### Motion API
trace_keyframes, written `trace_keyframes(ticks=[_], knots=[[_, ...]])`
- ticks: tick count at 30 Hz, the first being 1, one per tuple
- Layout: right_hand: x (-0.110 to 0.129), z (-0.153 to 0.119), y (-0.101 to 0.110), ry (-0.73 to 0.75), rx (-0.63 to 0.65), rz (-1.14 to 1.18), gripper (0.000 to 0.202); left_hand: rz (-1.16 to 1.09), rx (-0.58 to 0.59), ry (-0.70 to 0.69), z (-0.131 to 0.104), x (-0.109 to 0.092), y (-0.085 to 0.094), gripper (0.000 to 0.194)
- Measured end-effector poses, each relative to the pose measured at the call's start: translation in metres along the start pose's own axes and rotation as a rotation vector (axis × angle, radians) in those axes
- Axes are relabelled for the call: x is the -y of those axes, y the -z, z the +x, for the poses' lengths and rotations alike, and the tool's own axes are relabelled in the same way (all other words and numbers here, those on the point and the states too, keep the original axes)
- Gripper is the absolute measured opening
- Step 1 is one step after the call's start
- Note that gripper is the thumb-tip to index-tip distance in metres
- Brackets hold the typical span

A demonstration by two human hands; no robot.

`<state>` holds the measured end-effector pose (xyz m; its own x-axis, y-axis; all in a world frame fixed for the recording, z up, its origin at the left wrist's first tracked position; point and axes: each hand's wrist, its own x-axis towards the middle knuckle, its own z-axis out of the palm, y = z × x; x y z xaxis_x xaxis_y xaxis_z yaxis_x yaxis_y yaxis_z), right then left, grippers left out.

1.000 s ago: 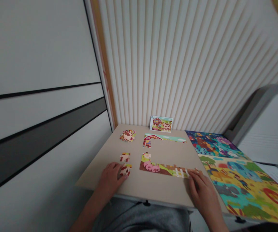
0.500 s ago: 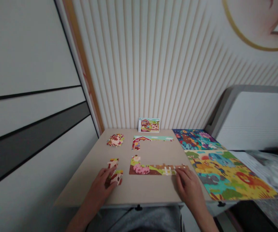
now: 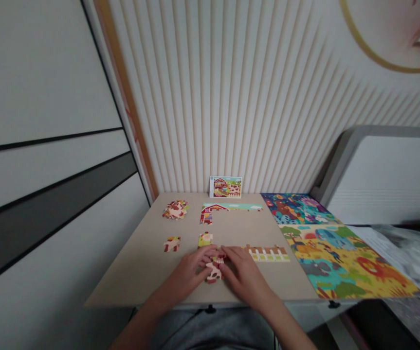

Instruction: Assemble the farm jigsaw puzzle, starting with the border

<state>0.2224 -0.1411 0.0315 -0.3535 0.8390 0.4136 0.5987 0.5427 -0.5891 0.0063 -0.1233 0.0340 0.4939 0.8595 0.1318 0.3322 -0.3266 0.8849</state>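
Note:
A pink puzzle piece with brown cow patches (image 3: 214,273) is between my two hands, just in front of the bottom edge of the partly joined puzzle. My left hand (image 3: 191,270) has its fingers on the piece's left side, and my right hand (image 3: 244,272) grips the right side. Both hands cover much of the pig section behind them. The white fence strip (image 3: 270,254) shows to the right. Farther back, the barn and sky strip (image 3: 215,208) forms the top edge. Another cow piece (image 3: 172,244) lies alone to the left.
A pile of loose puzzle pieces (image 3: 175,209) is at the back left. The picture card (image 3: 226,187) leans against the ribbed wall. Two finished puzzles, a dark blue one (image 3: 299,209) and a yellow animal one (image 3: 344,262), cover the right side of the table (image 3: 140,277).
My left hand has brought one cow piece from the left to the middle. My right hand has come leftward from the fence strip's right end and meets it at the piece.

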Motion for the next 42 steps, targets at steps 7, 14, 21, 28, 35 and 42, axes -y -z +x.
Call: trace_keyframes(ticks=[7, 14, 21, 28, 35, 42], knots=[[0.006, 0.016, 0.001, 0.047, 0.148, -0.061, 0.033, -0.021, 0.164, 0.001, 0.005, 0.005, 0.015, 0.055], [-0.011, 0.005, -0.002, -0.051, 0.042, 0.02, 0.029, 0.535, -0.017, -0.132, 0.033, 0.031, 0.034, 0.056], [-0.04, -0.003, 0.014, -0.118, -0.005, -0.076, 0.031, 0.711, 0.148, -0.084, 0.049, 0.045, 0.062, 0.081], [-0.051, 0.008, 0.004, -0.095, 0.022, -0.061, 0.032, 0.667, 0.109, -0.129, 0.05, 0.047, 0.061, 0.08], [-0.063, 0.024, 0.004, -0.071, 0.053, -0.024, 0.03, 0.696, 0.092, -0.168, 0.055, 0.049, 0.064, 0.074], [-0.08, 0.042, 0.004, -0.031, 0.078, -0.031, 0.029, 0.76, 0.074, -0.137, 0.066, 0.054, 0.068, 0.072]])
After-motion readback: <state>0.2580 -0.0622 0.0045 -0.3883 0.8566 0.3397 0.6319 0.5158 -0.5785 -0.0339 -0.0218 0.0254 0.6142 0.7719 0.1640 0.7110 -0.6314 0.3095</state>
